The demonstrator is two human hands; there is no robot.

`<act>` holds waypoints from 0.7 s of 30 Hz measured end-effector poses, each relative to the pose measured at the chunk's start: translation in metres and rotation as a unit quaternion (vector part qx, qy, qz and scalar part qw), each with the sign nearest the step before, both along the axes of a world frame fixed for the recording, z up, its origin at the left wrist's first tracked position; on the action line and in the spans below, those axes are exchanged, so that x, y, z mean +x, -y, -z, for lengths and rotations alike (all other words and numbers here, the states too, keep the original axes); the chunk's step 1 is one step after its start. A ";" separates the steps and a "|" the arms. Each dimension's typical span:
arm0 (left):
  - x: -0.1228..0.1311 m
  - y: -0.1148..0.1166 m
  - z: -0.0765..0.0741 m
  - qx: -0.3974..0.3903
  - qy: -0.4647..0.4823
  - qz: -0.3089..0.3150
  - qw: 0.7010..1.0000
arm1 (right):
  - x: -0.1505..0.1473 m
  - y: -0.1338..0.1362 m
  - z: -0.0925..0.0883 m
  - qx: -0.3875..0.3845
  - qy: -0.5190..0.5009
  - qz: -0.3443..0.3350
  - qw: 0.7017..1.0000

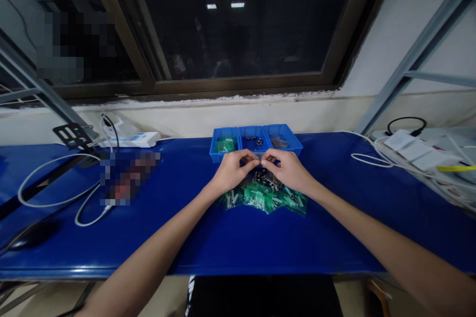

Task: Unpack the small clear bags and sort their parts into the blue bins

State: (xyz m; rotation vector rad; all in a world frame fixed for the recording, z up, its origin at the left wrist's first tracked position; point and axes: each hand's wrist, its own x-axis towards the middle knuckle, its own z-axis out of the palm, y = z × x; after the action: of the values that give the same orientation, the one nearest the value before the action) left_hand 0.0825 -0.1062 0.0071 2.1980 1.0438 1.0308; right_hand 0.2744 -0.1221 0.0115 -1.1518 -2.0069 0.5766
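Observation:
My left hand (pixel 235 169) and my right hand (pixel 285 166) meet just in front of the blue bins, thumbs and fingertips pinched close together. Between the fingertips is something small with a shiny spot, too small to name. Beneath and in front of them lies a pile of small green plastic bags (pixel 258 199) with pale strips inside. Small dark and silvery parts (pixel 260 177) lie at the pile's back, partly hidden by my hands.
Three joined blue bins (pixel 296 145) hold green bags (pixel 225 144), small metal parts (pixel 259 142) and clear brownish pieces (pixel 279 141). A blurred-out object with a white cable (pixel 87 220) lies left. White adapters (pixel 418 151) and cables sit right. Metal shelf posts (pixel 394 77) flank the blue table (pixel 260 252).

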 end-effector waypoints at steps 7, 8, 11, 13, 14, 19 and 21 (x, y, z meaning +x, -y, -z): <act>0.000 0.000 0.002 0.014 -0.012 -0.004 1.000 | -0.001 0.000 0.003 0.006 -0.007 -0.011 1.000; 0.000 0.000 0.002 0.015 -0.012 -0.004 1.000 | -0.001 0.000 0.002 0.006 -0.005 -0.013 1.000; 0.000 0.000 0.003 0.018 -0.010 0.004 1.000 | -0.001 0.000 0.002 0.002 0.000 -0.016 1.000; -0.001 0.000 0.004 0.021 -0.011 0.010 1.000 | -0.001 0.001 0.001 -0.002 0.001 -0.014 1.000; 0.000 0.000 0.004 0.024 -0.012 0.010 1.000 | -0.001 0.001 0.001 -0.003 0.000 -0.012 1.000; 0.000 0.002 0.004 0.050 -0.030 0.008 0.998 | 0.000 0.001 0.000 -0.009 -0.007 -0.008 1.000; 0.000 0.003 0.005 0.071 -0.045 0.006 0.996 | 0.001 -0.002 0.001 -0.010 -0.016 -0.002 1.000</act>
State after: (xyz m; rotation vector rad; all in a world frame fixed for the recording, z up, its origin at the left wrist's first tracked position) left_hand 0.0821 -0.1094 0.0026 2.3816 1.0240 1.0371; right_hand 0.2757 -0.1203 0.0103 -1.1429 -1.9822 0.6139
